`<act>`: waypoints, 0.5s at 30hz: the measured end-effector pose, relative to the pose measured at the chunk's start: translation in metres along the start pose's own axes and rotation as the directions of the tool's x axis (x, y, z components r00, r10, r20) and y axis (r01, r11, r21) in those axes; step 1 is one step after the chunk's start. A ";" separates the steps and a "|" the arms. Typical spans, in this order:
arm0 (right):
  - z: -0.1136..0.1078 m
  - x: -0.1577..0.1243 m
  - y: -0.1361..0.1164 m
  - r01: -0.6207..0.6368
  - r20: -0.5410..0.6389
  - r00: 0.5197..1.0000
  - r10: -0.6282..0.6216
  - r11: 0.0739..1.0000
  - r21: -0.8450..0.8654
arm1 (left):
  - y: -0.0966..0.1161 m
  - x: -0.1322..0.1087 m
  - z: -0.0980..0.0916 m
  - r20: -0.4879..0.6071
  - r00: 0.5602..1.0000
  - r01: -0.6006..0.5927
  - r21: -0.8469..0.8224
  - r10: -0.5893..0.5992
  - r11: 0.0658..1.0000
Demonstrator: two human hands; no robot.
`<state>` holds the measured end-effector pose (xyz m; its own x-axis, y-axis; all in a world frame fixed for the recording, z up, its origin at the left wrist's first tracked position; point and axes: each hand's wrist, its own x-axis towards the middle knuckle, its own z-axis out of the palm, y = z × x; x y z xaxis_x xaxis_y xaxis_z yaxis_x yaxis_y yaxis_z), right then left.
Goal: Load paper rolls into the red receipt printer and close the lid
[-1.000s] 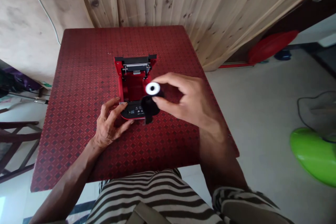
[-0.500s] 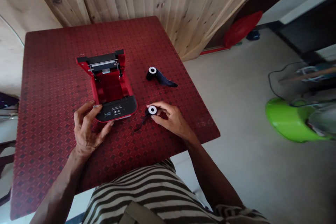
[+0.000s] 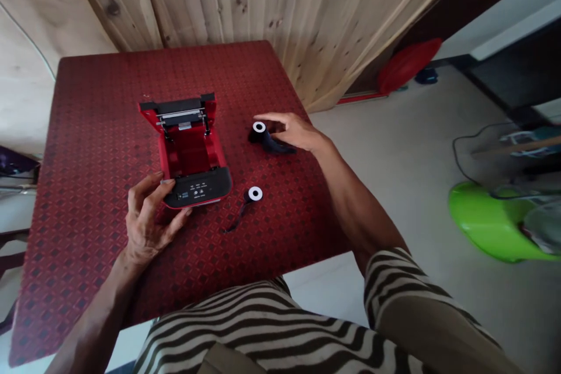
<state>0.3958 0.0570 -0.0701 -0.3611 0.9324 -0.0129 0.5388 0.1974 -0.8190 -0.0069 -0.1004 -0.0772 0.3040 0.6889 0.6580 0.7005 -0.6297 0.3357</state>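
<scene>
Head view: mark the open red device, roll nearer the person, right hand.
Open red device (image 3: 191, 155): head view, on its inner compartment.
Roll nearer the person (image 3: 250, 193): head view, on its white end.
Right hand (image 3: 297, 131): head view, on its back.

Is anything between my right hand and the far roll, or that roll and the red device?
Nothing visible in either gap. Your right hand is at the far roll, contact unclear; the nearer roll is off the line to the red device.
</scene>
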 end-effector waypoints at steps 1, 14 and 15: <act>0.005 0.002 0.000 0.033 0.028 0.999 -0.033 0.999 0.018 | 0.000 0.000 0.000 -0.005 1.000 -0.005 0.001 0.005 1.000; 0.006 -0.039 -0.110 0.315 0.041 0.949 -0.312 0.944 -0.104 | 0.005 -0.001 0.000 0.024 1.000 0.021 -0.033 -0.020 0.999; 0.007 -0.044 -0.133 0.358 0.089 0.933 -0.347 0.920 -0.160 | 0.006 -0.001 0.000 0.024 0.999 0.023 -0.033 -0.023 0.999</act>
<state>0.3346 -0.0120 0.0350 -0.5923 0.7748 0.2213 0.4885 0.5636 -0.6661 -0.0034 -0.1048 -0.0758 0.3036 0.7114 0.6338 0.6861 -0.6248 0.3727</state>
